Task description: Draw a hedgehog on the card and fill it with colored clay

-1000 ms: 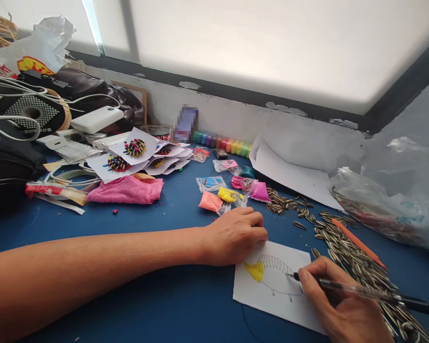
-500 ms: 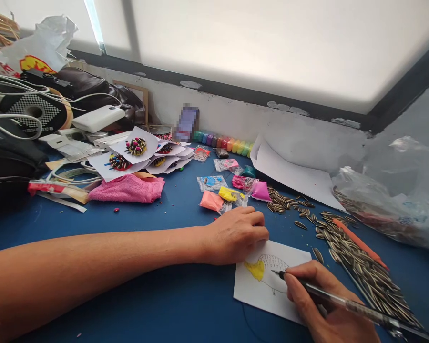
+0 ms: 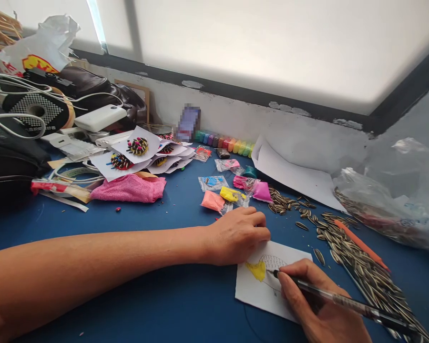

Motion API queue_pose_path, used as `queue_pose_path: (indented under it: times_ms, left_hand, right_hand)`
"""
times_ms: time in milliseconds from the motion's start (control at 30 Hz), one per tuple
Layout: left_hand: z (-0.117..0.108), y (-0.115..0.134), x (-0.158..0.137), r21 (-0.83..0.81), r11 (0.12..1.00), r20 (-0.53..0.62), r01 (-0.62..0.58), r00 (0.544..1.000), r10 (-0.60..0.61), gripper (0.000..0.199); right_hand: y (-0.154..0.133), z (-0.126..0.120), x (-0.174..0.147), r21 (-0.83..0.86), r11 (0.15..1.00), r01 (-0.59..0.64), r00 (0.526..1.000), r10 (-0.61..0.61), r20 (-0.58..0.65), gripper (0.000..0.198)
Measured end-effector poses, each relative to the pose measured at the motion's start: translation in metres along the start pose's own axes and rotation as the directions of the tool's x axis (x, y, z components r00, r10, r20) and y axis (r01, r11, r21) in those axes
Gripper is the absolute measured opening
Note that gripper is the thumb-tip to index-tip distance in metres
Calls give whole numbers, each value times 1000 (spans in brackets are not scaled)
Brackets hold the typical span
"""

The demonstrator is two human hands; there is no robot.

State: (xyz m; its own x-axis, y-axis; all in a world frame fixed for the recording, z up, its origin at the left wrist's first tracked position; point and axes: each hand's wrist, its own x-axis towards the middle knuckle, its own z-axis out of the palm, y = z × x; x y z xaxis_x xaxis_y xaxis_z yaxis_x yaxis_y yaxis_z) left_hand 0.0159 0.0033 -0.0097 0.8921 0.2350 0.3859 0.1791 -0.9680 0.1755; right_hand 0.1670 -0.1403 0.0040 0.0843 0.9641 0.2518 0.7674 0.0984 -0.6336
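Observation:
My right hand (image 3: 318,297) is closed round a black pen (image 3: 329,296) with a clear barrel. Its tip meets a small white card (image 3: 252,297) just right of a yellow patch (image 3: 258,270) of what looks like modelling clay. A pencil-thin rounded outline (image 3: 274,263) filled with scale-like marks joins that patch, with short leg-like lines below. My left hand (image 3: 241,236) lies at the card's upper left corner, fingers curled under. What those fingers may hold is hidden. Just beyond it are small bags of yellow clay (image 3: 232,194) and orange clay (image 3: 212,201).
Striped sunflower seeds (image 3: 372,267) spread along the right, with an orange stick (image 3: 361,244) on them. A clear plastic bag (image 3: 386,209) sits behind. At left are a pink cloth (image 3: 128,187), seed-decorated cards (image 3: 137,146) and a black bag (image 3: 14,152). Coloured tubs (image 3: 225,143) line the wall.
My right hand and the pen have shifted slightly left, bringing the tip nearer the yellow patch. More marks show inside the outline. My left hand stays in place.

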Motion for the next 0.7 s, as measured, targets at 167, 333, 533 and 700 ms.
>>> queue_pose_path:
  times_ms: [167,333,533,700]
  left_hand:
    - [1,0,0,5,1000,-3,4,1000,-4,19]
    - [2,0,-1,-2,1000,-16,1,1000,-1,19]
    - [2,0,0,0,1000,-15,-2,1000,2,19]
    - [1,0,-1,-5,1000,-21,-7,1000,7,20]
  right_hand:
    - [-1,-2,2,-28,1000,9,1000,-9,-12,18]
    - [-9,4,-5,52,996,-77,994,80,-69,20]
    - [-10,6,-6,79,992,-102,993,107,-56,21]
    - [-8,1,-4,81,993,-86,994,91,-53,20]
